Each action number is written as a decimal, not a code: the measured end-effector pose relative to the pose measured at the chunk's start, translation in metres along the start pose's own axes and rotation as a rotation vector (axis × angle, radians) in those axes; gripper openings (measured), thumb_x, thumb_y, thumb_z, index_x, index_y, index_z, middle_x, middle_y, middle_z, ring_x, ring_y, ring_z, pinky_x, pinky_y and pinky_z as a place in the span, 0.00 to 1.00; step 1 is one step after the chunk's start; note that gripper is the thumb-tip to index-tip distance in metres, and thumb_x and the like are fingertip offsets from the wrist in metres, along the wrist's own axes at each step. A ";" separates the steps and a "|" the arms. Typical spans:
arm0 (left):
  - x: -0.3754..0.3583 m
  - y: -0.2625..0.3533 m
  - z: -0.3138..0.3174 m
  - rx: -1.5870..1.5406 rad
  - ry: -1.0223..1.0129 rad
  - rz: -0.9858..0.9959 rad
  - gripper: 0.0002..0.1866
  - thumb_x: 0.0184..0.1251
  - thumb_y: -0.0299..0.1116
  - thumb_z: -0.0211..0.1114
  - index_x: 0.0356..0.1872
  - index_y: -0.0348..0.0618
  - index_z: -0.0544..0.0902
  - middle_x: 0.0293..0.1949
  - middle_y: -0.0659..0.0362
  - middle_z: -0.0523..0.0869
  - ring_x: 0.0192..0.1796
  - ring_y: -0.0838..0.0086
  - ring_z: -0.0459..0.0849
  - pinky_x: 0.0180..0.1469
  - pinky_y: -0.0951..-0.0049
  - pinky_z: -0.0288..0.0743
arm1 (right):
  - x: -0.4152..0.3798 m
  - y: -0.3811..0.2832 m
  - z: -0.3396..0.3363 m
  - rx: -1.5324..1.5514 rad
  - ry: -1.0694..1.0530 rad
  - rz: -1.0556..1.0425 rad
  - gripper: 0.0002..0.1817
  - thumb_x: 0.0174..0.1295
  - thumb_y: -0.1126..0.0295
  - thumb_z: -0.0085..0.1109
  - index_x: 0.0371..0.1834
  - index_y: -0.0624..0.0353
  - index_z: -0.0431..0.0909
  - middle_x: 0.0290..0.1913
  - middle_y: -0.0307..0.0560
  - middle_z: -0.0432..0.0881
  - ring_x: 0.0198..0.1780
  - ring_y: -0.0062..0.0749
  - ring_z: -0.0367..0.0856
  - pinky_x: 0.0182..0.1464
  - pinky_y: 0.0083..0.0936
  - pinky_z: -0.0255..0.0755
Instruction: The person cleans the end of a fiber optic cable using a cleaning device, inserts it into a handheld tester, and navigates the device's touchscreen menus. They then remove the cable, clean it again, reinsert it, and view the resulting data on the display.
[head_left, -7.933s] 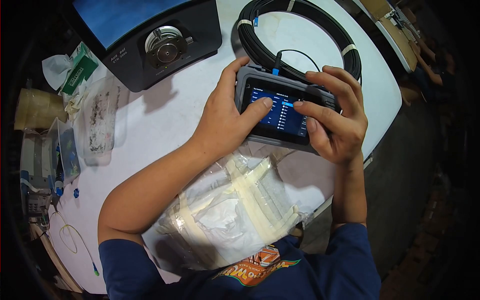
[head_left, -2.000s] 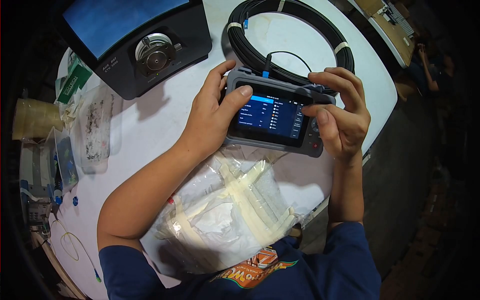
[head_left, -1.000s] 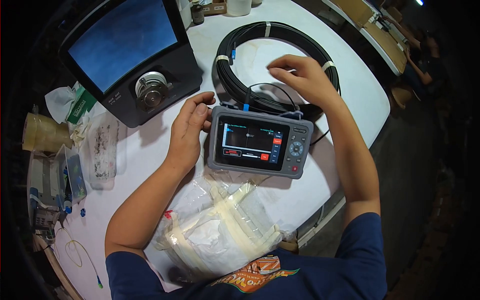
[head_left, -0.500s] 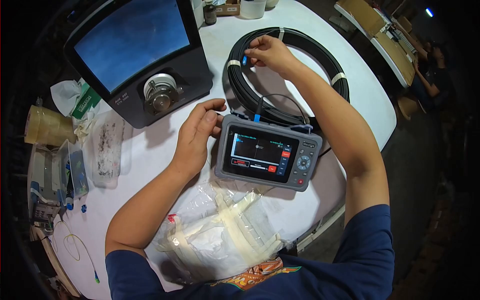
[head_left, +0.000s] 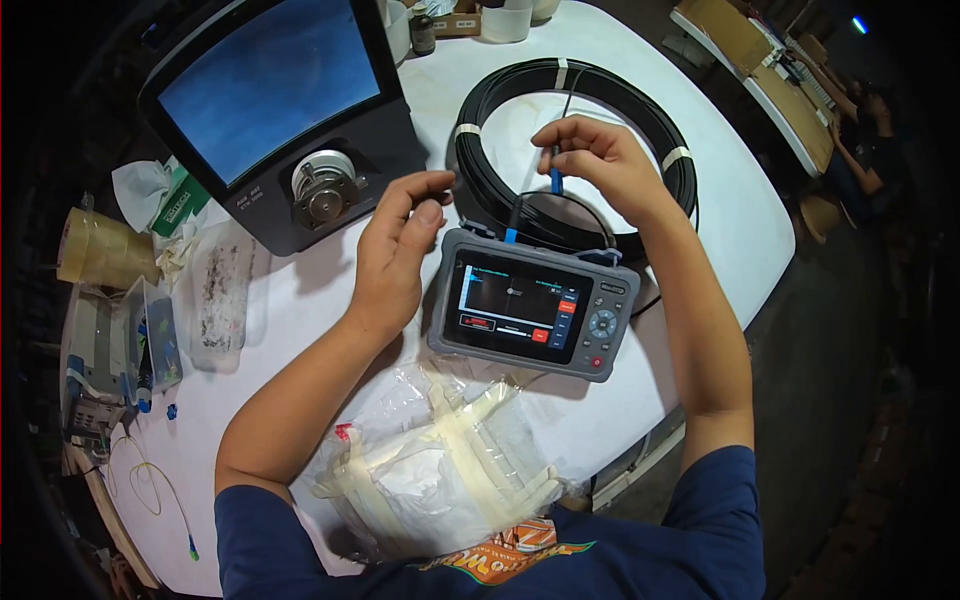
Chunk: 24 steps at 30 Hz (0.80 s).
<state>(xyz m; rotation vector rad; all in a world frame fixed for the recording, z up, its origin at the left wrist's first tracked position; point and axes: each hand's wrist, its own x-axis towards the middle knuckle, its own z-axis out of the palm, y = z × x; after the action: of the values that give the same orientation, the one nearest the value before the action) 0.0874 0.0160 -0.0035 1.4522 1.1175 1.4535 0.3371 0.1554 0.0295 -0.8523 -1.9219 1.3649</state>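
Pinched between the fingers of my right hand is a blue connector on a thin black cable, over the opening of a black cable coil bound with white ties. My left hand is open beside the upper left corner of a grey handheld tester, fingers spread and curved, holding nothing. The tester's screen is lit. A blue plug with a black boot sits in its top edge, and a black lead arcs over the top.
A large monitor-like device with a round metal fixture stands at the upper left. Plastic-wrapped packing lies near my body. Tape rolls, a clear bin and a thin yellow cable are left. Another person is at the far right.
My right hand has moved right and down from the coil's left side, bringing the blue connector closer to the tester. My left hand stays nearly in place.
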 end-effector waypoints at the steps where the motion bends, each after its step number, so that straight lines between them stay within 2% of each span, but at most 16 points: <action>1: 0.007 0.004 0.001 -0.017 -0.009 -0.015 0.23 0.83 0.44 0.55 0.65 0.36 0.79 0.58 0.59 0.83 0.59 0.76 0.80 0.60 0.74 0.74 | 0.000 0.001 0.002 0.011 0.011 -0.039 0.15 0.67 0.74 0.57 0.53 0.65 0.85 0.44 0.46 0.89 0.51 0.26 0.87 0.58 0.25 0.78; 2: 0.014 0.007 0.003 -0.018 -0.015 -0.013 0.23 0.83 0.44 0.55 0.65 0.36 0.79 0.58 0.59 0.83 0.59 0.76 0.80 0.60 0.74 0.74 | 0.000 0.001 0.004 0.020 0.023 -0.078 0.14 0.69 0.74 0.57 0.54 0.65 0.85 0.46 0.48 0.90 0.54 0.29 0.88 0.60 0.27 0.79; 3: 0.023 0.011 0.006 -0.030 -0.039 -0.010 0.23 0.83 0.43 0.55 0.65 0.35 0.80 0.59 0.57 0.84 0.59 0.75 0.80 0.62 0.74 0.73 | 0.002 0.002 0.006 0.039 0.020 -0.084 0.14 0.71 0.72 0.58 0.55 0.65 0.86 0.50 0.50 0.91 0.53 0.27 0.88 0.62 0.26 0.78; 5: 0.040 0.018 0.014 -0.095 -0.052 -0.022 0.22 0.83 0.41 0.56 0.63 0.32 0.81 0.57 0.52 0.88 0.59 0.74 0.83 0.65 0.73 0.73 | 0.003 0.000 0.011 0.022 0.015 -0.114 0.17 0.74 0.72 0.56 0.61 0.66 0.83 0.52 0.49 0.91 0.58 0.29 0.86 0.65 0.27 0.76; 8: 0.069 0.014 0.023 -0.015 -0.155 -0.084 0.23 0.83 0.43 0.55 0.64 0.34 0.82 0.56 0.54 0.88 0.61 0.71 0.84 0.65 0.69 0.73 | 0.005 0.006 0.014 -0.008 0.019 -0.188 0.18 0.76 0.72 0.55 0.65 0.67 0.81 0.56 0.50 0.89 0.61 0.31 0.85 0.66 0.27 0.75; 9: 0.080 0.007 0.023 -0.039 -0.201 -0.103 0.21 0.82 0.41 0.60 0.63 0.34 0.82 0.52 0.55 0.89 0.57 0.74 0.85 0.61 0.72 0.76 | 0.006 0.009 0.014 -0.030 0.037 -0.237 0.19 0.77 0.71 0.55 0.66 0.67 0.80 0.59 0.51 0.88 0.62 0.31 0.84 0.67 0.28 0.75; 10: 0.088 0.001 0.025 -0.043 -0.198 -0.102 0.21 0.82 0.41 0.60 0.63 0.34 0.82 0.52 0.55 0.89 0.57 0.74 0.85 0.61 0.72 0.76 | 0.006 0.009 0.014 -0.034 0.034 -0.236 0.19 0.77 0.71 0.55 0.66 0.67 0.80 0.59 0.51 0.88 0.62 0.31 0.84 0.67 0.28 0.75; 12: 0.102 -0.005 0.033 -0.028 -0.241 -0.140 0.19 0.79 0.38 0.64 0.60 0.34 0.83 0.50 0.55 0.90 0.52 0.77 0.86 0.54 0.76 0.78 | 0.005 0.010 0.015 -0.056 0.101 -0.224 0.19 0.78 0.68 0.57 0.67 0.66 0.80 0.60 0.51 0.87 0.61 0.31 0.84 0.67 0.28 0.75; 13: 0.105 -0.006 0.036 0.002 -0.251 -0.113 0.19 0.77 0.36 0.68 0.60 0.34 0.83 0.46 0.56 0.90 0.47 0.79 0.86 0.50 0.78 0.78 | 0.007 0.011 0.015 -0.013 0.130 -0.235 0.20 0.77 0.66 0.59 0.66 0.66 0.81 0.57 0.50 0.88 0.58 0.29 0.84 0.64 0.27 0.76; 16: 0.106 -0.001 0.040 0.025 -0.332 -0.122 0.20 0.76 0.36 0.70 0.61 0.34 0.82 0.43 0.58 0.90 0.45 0.79 0.87 0.49 0.76 0.79 | 0.009 0.013 0.010 -0.059 0.207 -0.218 0.19 0.76 0.65 0.61 0.64 0.65 0.82 0.54 0.48 0.89 0.55 0.27 0.85 0.60 0.25 0.77; 21: 0.103 -0.013 0.029 0.009 -0.357 -0.103 0.21 0.73 0.34 0.72 0.63 0.36 0.81 0.43 0.58 0.91 0.49 0.78 0.88 0.52 0.77 0.80 | 0.005 0.011 0.011 -0.067 0.207 -0.227 0.17 0.77 0.65 0.61 0.62 0.64 0.84 0.50 0.44 0.90 0.52 0.23 0.84 0.57 0.22 0.76; 24: 0.096 -0.022 0.031 -0.029 -0.321 -0.024 0.20 0.73 0.33 0.72 0.61 0.36 0.82 0.44 0.57 0.92 0.49 0.78 0.89 0.53 0.77 0.80 | 0.003 0.011 0.009 -0.059 0.197 -0.228 0.17 0.77 0.65 0.61 0.62 0.63 0.84 0.49 0.43 0.90 0.51 0.22 0.84 0.56 0.21 0.76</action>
<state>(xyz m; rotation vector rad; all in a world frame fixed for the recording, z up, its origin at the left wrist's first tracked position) 0.1128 0.1156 0.0046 1.5794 0.9074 1.1639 0.3300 0.1559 0.0172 -0.7401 -1.8499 1.0547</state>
